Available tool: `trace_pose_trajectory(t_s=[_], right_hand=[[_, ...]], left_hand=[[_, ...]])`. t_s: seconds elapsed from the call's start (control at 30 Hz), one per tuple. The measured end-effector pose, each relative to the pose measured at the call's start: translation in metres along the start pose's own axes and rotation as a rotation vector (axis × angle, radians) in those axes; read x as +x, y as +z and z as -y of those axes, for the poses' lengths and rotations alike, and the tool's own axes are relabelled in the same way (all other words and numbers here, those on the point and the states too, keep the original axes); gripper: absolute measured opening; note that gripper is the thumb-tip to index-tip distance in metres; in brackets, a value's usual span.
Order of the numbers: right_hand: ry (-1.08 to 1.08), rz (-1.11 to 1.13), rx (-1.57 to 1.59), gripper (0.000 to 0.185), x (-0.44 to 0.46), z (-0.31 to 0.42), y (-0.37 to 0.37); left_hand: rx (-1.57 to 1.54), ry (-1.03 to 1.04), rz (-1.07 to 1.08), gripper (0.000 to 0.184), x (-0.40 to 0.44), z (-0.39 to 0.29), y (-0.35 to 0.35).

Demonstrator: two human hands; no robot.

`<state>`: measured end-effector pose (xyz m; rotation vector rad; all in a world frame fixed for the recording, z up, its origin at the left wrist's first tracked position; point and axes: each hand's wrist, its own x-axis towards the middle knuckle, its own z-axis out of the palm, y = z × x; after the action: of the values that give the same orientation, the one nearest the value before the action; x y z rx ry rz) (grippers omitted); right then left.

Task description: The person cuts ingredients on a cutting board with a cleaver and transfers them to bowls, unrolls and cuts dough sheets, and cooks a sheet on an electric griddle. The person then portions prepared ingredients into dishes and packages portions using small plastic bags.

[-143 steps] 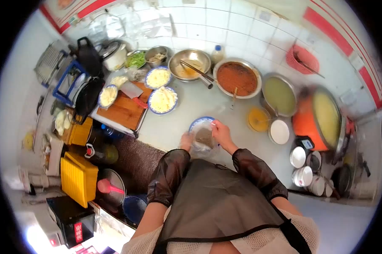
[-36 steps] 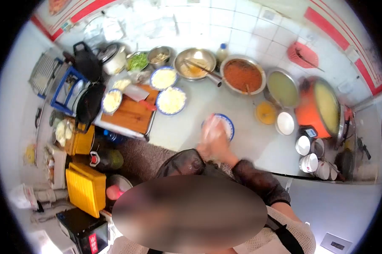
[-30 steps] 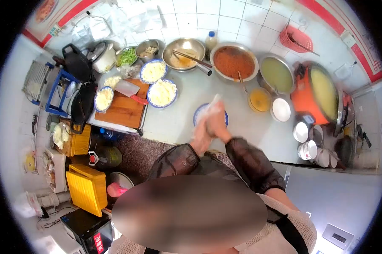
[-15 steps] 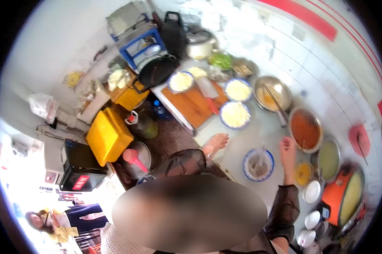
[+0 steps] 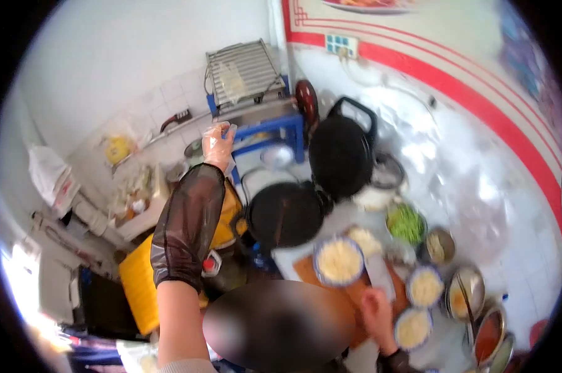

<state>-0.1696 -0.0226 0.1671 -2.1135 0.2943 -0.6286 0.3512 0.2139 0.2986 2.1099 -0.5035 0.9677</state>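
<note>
My left hand point(image 5: 218, 148), in a clear plastic glove and a dark sheer sleeve, is raised beside the blue-framed stand point(image 5: 265, 130). Its bent fingers are partly apart, with nothing visible in them. Over the wooden cutting board point(image 5: 309, 270), my right hand point(image 5: 377, 316) is smeared by motion. The cleaver's blade point(image 5: 379, 276) lies just beyond that hand; its handle is hidden, and I cannot tell whether I touch it. A blue-rimmed bowl of pale shreds point(image 5: 339, 261) sits on the board, with two similar bowls point(image 5: 425, 286) point(image 5: 414, 328) to the right.
A round black pan point(image 5: 285, 214) stands beyond the board, with an upright black lid point(image 5: 342, 155) behind it. Chopped greens point(image 5: 406, 224), a metal bowl point(image 5: 466, 292) and a bowl of red sauce point(image 5: 490, 336) line the right side. A yellow crate point(image 5: 138, 283) is at left.
The view has turned toward the left and back. My left hand has risen from the counter's edge to the blue stand. My right hand has moved from beside the sauce bowl to the cutting board.
</note>
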Motion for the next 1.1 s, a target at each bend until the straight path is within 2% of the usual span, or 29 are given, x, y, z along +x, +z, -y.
trace_pose_trajectory(t_s=[0.03,0.07,0.1,0.13,0.17,0.2,0.27,0.3,0.37,0.4,0.43,0.47,0.5,0.53,0.57,0.6,0.63,0.67,0.73,0.77,0.8,0.87,0.9,0.93,0.97,1.0,1.07,1.1], right_hand=[[0.014,0.022,0.029,0.008,0.014,0.000,0.028],[0.134,0.022,0.067,0.007,0.009,-0.010,0.049],[0.257,0.016,0.105,0.007,0.011,-0.013,0.072],[0.273,-0.027,0.099,0.008,0.019,0.004,0.080],[0.380,0.189,0.031,0.030,0.006,-0.010,0.079],[0.404,0.169,0.019,0.030,0.008,-0.012,0.082],[0.674,0.234,0.193,0.038,0.021,-0.010,0.083],[0.703,0.224,0.186,0.038,0.029,0.004,0.084],[0.573,-0.118,0.150,0.010,0.083,0.040,0.099],[0.603,-0.131,0.110,0.013,0.113,0.051,0.104],[0.487,-0.178,0.222,0.016,0.143,0.057,0.114],[0.513,-0.162,0.294,0.021,0.174,0.067,0.118],[0.362,-0.229,0.428,0.031,0.211,0.084,0.124],[0.305,-0.334,0.558,0.035,0.237,0.094,0.133],[0.378,-0.232,0.572,0.031,0.250,0.093,0.129],[0.450,-0.243,0.433,0.024,0.246,0.083,0.128],[0.437,-0.302,0.676,0.021,0.233,0.061,0.133],[0.465,-0.349,0.665,0.021,0.214,0.042,0.128],[0.575,-0.409,0.261,0.021,0.165,0.024,0.104],[0.561,-0.453,0.085,0.021,0.143,0.031,0.090],[0.454,-0.590,-0.069,0.021,0.121,0.046,0.075],[0.203,-0.784,-0.349,0.022,0.087,0.091,0.045],[0.217,-0.802,-0.358,0.022,0.065,0.093,0.041],[0.163,-0.703,-0.256,0.021,0.045,0.097,0.039],[0.101,-0.607,-0.152,0.020,0.019,0.097,0.036],[0.108,-0.625,-0.155,0.020,-0.013,0.084,0.034],[0.493,-0.501,-0.132,0.023,-0.058,0.066,0.022],[0.699,-0.402,0.182,0.032,-0.079,0.069,0.002]], left_hand=[[0.071,0.110,-0.028,0.030,0.036,0.025,0.027],[0.144,0.225,-0.046,0.030,0.065,0.043,0.051],[0.127,0.227,-0.047,0.030,0.098,0.061,0.075],[0.246,0.303,-0.124,0.029,0.123,0.073,0.096],[0.362,0.379,-0.195,0.029,0.143,0.083,0.119],[0.473,0.454,-0.266,0.029,0.162,0.091,0.142],[0.406,0.069,0.291,0.029,0.210,0.132,0.184],[0.131,0.020,0.030,0.026,0.208,0.133,0.194],[-0.232,-0.175,0.147,0.027,0.182,0.083,0.166],[-0.430,-0.236,0.324,0.025,0.139,0.040,0.140],[-0.748,-0.164,0.464,0.019,0.084,0.001,0.116],[-1.038,-0.341,0.666,0.010,0.022,-0.018,0.115],[-1.295,-0.633,0.801,0.008,-0.023,-0.079,0.067],[-1.197,-0.686,0.982,0.008,-0.070,-0.095,0.062],[-1.238,-0.764,1.022,0.007,-0.106,-0.113,0.054],[-1.279,-0.817,1.120,0.006,-0.127,-0.119,0.050],[-1.290,-0.854,1.089,0.006,-0.149,-0.121,0.056],[-1.294,-0.895,1.050,0.006,-0.167,-0.122,0.057],[-1.247,-0.959,1.133,0.006,-0.181,-0.148,0.045],[-1.198,-0.986,1.162,0.007,-0.195,-0.157,0.035],[-1.184,-0.995,1.208,0.007,-0.209,-0.168,0.027],[-1.040,-0.731,1.248,0.008,-0.240,-0.198,0.021],[-1.095,-0.734,1.269,0.008,-0.263,-0.212,0.015],[-1.092,-0.731,1.299,0.008,-0.281,-0.229,0.003],[-1.124,-0.636,1.283,0.009,-0.302,-0.247,-0.011],[-1.155,-0.539,1.257,0.011,-0.327,-0.266,-0.028],[-1.144,-0.441,1.258,0.010,-0.354,-0.305,-0.075],[-1.187,-0.301,1.291,0.008,-0.371,-0.321,-0.096]])
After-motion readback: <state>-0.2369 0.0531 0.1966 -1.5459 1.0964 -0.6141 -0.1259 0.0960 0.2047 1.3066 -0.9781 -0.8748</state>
